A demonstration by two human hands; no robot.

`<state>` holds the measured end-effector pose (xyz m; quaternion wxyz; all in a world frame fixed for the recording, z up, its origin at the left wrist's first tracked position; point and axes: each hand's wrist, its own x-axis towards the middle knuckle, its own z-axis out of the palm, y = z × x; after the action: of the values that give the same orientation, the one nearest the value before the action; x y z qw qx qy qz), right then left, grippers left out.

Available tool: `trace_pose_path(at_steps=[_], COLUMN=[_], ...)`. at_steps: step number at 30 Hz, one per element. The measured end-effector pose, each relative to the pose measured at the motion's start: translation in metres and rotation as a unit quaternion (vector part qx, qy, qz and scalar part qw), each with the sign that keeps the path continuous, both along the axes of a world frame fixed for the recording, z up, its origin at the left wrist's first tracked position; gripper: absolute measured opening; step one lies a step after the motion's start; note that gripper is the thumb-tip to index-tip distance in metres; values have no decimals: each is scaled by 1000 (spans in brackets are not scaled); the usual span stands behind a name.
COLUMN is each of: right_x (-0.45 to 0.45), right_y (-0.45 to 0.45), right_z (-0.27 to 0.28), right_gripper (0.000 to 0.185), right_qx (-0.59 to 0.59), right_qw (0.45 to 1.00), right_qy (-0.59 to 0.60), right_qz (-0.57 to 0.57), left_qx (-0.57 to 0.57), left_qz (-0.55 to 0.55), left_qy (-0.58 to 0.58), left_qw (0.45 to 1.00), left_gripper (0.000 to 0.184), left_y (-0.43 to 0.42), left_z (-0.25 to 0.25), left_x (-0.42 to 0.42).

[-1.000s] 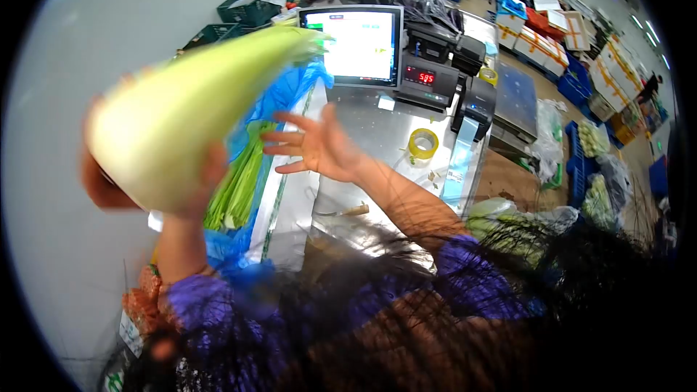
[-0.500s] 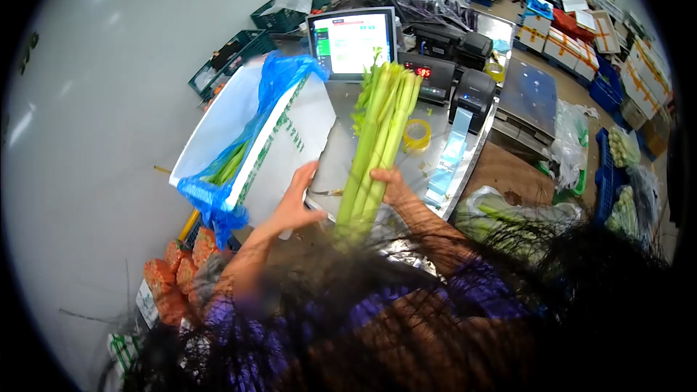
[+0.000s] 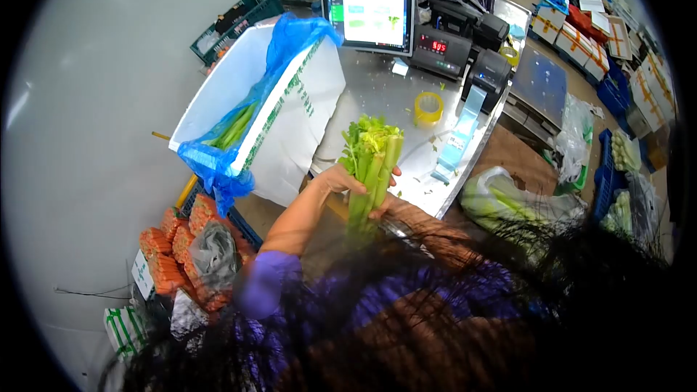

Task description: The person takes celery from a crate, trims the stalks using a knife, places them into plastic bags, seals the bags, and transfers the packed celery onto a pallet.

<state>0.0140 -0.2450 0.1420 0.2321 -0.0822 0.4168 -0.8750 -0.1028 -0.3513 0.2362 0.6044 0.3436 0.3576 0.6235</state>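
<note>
A bunch of celery (image 3: 374, 167) stands roughly upright in front of me at the near edge of the metal table, its leafy top up and its lower end hidden by hair. My left hand (image 3: 344, 178) grips it from the left side, below the leaves. Lower down on the right, my right hand (image 3: 385, 205) is wrapped round the stalks. Left of my hands, a white foam box (image 3: 294, 109) lined with a blue plastic bag (image 3: 229, 187) has green stalks (image 3: 238, 127) inside.
The metal table (image 3: 363, 94) bears a lit monitor (image 3: 368, 14), a scale display (image 3: 440, 51), a label printer (image 3: 488, 76), yellow tape (image 3: 428, 107) and a blue label strip (image 3: 462, 138). Bagged carrots (image 3: 163, 265) lie lower left, bagged vegetables (image 3: 508, 199) to the right.
The celery has come down and nearer to me. My left hand, apart from it half a second ago, has closed on it. A second ago a large pale vegetable bunch was raised over the box.
</note>
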Motion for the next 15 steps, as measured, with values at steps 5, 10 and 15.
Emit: trace_pose_path(at_steps=[5,10,15], right_x=[-20,-67,-136], right_y=[-6,5,10], right_z=[-3,-54,-149], right_gripper=[59,53,37], right_qx=[99,172,433], right_qw=[991,980,847], right_qy=[-27,-86,-130], right_qz=[86,51,-278], left_qx=[-1,-57,-114], left_qz=[95,151,186], left_qy=[-17,19,114], left_qw=[995,987,969], left_gripper=[72,67,72], left_y=[-44,-88,-129], left_z=[-26,-40,-100], left_x=[-7,-11,-33])
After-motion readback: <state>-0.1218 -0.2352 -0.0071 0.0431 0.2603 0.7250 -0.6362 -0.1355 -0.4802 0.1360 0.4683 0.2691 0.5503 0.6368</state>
